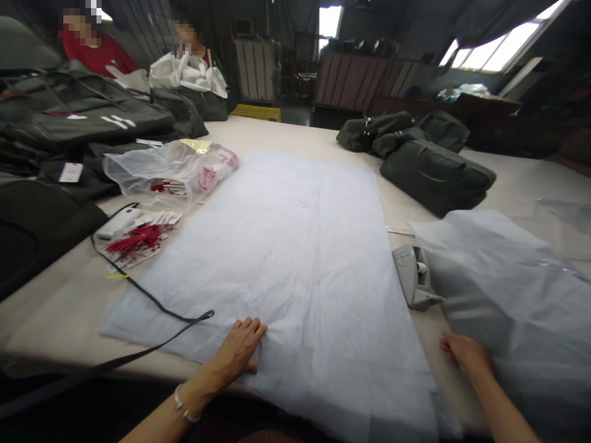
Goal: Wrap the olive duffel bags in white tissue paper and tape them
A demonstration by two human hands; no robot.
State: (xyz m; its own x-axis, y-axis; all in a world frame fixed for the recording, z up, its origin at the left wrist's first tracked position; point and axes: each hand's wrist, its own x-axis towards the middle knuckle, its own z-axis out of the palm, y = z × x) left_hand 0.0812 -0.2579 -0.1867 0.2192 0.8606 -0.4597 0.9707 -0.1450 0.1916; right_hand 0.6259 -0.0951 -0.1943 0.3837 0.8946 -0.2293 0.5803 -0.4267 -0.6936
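Observation:
A stack of thin whitish plastic sheets or bags [305,246] lies spread across the table in front of me. My left hand [242,344] rests on its near left part, palm down, fingers bent slightly and lying on the sheet. At the right, my right hand [466,357] is closed beside the left edge of another translucent plastic sheet [508,283]; what its fingers hold, if anything, is hidden. A grey tape dispenser [410,277] stands between the two plastics. A dark strap [157,301] crosses the left corner of the stack, its looped end near my left hand.
Red-stringed tags [138,240], a white device [119,223] and a clear bag of tags [170,169] lie on the left. Dark bags are piled at left [87,117] and far right [434,172]. Two people are beyond the left pile, one in a red top [96,52].

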